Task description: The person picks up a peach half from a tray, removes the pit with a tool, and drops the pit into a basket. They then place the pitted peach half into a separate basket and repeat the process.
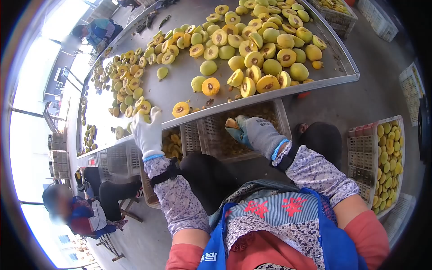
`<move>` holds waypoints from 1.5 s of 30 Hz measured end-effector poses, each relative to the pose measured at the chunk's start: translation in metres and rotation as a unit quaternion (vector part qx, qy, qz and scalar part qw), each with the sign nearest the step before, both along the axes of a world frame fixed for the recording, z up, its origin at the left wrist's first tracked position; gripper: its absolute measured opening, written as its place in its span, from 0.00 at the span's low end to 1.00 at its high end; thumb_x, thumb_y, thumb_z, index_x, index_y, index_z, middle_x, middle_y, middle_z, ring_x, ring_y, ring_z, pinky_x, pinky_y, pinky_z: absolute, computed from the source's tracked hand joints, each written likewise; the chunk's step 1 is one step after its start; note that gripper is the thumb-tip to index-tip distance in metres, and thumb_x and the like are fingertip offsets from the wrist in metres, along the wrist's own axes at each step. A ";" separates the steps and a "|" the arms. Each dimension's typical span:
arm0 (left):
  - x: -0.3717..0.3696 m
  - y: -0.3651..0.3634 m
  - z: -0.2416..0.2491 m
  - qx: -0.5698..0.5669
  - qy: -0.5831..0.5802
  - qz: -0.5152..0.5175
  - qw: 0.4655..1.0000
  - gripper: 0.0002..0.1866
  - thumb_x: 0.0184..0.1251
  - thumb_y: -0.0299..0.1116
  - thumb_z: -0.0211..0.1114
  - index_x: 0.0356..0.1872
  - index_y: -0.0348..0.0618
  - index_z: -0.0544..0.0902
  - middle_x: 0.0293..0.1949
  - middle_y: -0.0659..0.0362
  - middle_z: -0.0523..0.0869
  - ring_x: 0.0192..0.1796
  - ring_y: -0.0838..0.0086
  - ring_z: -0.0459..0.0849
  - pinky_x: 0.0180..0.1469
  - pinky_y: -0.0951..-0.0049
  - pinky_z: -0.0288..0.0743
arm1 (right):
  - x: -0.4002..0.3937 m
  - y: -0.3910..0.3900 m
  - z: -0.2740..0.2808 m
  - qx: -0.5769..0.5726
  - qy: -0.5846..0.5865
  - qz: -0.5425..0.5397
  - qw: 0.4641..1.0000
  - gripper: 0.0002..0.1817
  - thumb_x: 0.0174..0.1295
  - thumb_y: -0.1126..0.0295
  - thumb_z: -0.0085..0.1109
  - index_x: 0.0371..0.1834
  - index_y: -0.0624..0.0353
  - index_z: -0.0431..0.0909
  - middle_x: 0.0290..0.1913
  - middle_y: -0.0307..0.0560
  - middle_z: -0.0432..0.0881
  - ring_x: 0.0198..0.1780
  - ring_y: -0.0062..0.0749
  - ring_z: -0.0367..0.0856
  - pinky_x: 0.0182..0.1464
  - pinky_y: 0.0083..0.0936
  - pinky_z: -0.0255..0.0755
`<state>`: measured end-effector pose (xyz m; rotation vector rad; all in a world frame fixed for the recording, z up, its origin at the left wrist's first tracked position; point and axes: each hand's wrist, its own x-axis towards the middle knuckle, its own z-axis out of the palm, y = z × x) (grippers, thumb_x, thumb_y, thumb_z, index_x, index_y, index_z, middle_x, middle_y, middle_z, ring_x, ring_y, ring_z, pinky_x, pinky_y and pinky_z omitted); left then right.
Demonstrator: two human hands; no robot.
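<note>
Many green-yellow fruits, a lot of them cut in half with brown pits showing, lie on the metal table (180, 101). My left hand (147, 130), in a white glove, is at the near edge with its fingers on a halved fruit (143, 107). My right hand (257, 131), in a grey and teal glove, is closed around a small orange-brown piece of fruit (231, 123), above a plastic crate (282, 118) under the table edge. Fruit pieces lie inside that crate.
A crate of fruit halves (362, 153) stands on the floor at the right. Another crate (183, 135) sits below the table by my left wrist. One person (85, 211) sits at lower left, another (99, 32) is at the far side.
</note>
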<state>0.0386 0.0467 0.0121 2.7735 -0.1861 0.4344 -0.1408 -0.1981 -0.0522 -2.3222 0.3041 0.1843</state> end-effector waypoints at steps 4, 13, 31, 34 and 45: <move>0.026 -0.041 -0.028 0.114 0.126 -0.068 0.983 0.31 0.61 0.54 0.68 0.56 0.39 0.82 0.54 0.47 0.85 0.54 0.51 0.83 0.60 0.55 0.74 | 0.003 0.003 -0.012 0.041 -0.071 -0.026 0.996 0.18 0.70 0.53 0.59 0.48 0.58 0.81 0.42 0.63 0.86 0.46 0.60 0.85 0.50 0.46 0.78; -0.018 -0.086 -0.006 -0.433 0.253 -0.254 0.827 0.18 0.67 0.30 0.68 0.55 0.32 0.81 0.47 0.54 0.87 0.48 0.72 0.86 0.55 0.72 0.80 | 0.011 0.014 0.016 0.261 -0.179 -0.056 0.947 0.17 0.73 0.56 0.56 0.50 0.59 0.81 0.40 0.61 0.86 0.44 0.57 0.86 0.48 0.40 0.78; -0.089 -0.148 -0.031 -0.638 0.178 -0.231 0.713 0.19 0.81 0.45 0.52 0.59 0.40 0.76 0.53 0.50 0.82 0.54 0.63 0.85 0.56 0.58 0.83 | 0.017 0.013 0.000 0.251 -0.145 -0.068 0.955 0.29 0.72 0.42 0.53 0.53 0.60 0.79 0.40 0.64 0.86 0.47 0.61 0.86 0.48 0.44 0.79; -0.089 -0.147 -0.031 -0.641 0.175 -0.226 0.712 0.17 0.81 0.42 0.53 0.58 0.39 0.75 0.53 0.49 0.82 0.53 0.62 0.86 0.51 0.59 0.86 | 0.019 0.016 -0.008 0.282 -0.151 -0.067 0.945 0.31 0.72 0.40 0.53 0.54 0.61 0.79 0.40 0.62 0.86 0.45 0.57 0.87 0.47 0.42 0.79; -0.093 -0.148 -0.037 -0.448 -0.025 -0.273 0.851 0.15 0.83 0.43 0.51 0.49 0.40 0.75 0.42 0.48 0.86 0.39 0.62 0.87 0.41 0.64 0.86 | 0.009 0.017 0.024 0.475 -0.034 -0.052 0.878 0.29 0.76 0.44 0.51 0.50 0.65 0.81 0.36 0.44 0.84 0.37 0.20 0.80 0.40 0.25 0.78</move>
